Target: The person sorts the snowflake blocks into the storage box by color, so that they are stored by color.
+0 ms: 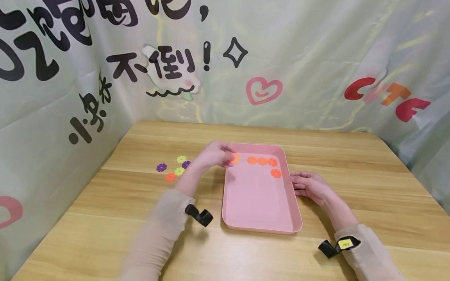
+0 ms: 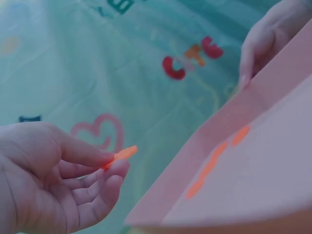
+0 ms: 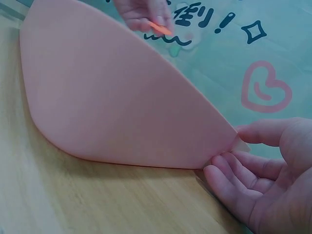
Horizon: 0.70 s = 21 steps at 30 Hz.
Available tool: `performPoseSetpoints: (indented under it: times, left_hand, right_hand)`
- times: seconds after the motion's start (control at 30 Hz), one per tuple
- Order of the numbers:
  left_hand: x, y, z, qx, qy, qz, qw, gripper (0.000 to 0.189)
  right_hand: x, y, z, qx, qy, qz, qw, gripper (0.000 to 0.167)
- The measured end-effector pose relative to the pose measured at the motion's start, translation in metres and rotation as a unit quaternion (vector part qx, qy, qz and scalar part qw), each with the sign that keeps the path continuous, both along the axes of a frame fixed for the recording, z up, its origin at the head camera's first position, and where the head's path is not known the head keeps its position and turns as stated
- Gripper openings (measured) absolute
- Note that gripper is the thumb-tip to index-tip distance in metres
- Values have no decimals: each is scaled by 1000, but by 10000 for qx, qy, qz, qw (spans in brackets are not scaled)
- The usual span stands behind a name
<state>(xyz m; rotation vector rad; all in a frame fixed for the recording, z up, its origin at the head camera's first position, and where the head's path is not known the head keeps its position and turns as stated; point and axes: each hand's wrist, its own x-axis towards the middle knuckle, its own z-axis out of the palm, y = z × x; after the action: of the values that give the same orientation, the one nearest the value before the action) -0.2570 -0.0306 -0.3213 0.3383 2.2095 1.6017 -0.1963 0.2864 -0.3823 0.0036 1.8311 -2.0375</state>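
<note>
A pink rectangular tray [image 1: 261, 230] lies on the table with several orange flower-shaped discs [image 1: 262, 161] inside, some in a row near its far end and one below the row's right end. My left hand [image 1: 218, 154] is over the tray's far left edge. Between thumb and fingers it pinches another orange flower-shaped disc [image 2: 126, 153], held clear of the tray floor. My right hand [image 1: 311, 185] is at the tray's right side. In the right wrist view its thumb [image 3: 263, 130] lies at the rim and the fingers are against the outer wall, gripping it.
Left of the tray, a loose group of flower-shaped discs lies on the wooden table [image 1: 105, 218]: purple [image 1: 161, 167], yellow [image 1: 181, 159] and orange [image 1: 170, 177]. The left forearm passes beside them. A printed cloth [image 1: 309, 50] hangs behind and along the table's sides.
</note>
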Motion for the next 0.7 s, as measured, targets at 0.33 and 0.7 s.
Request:
performPoseSetpoints:
  times: [0.33, 0.7]
  left_hand:
    - [-10, 60, 0, 223, -593, -138, 9979, 20]
    - [-17, 96, -21, 238, -934, 686, 9930, 7]
  right_hand:
    - [0, 0, -1, -55, 31, -86, 9999, 8]
    - [0, 0, -2, -87, 8, -70, 9999, 7]
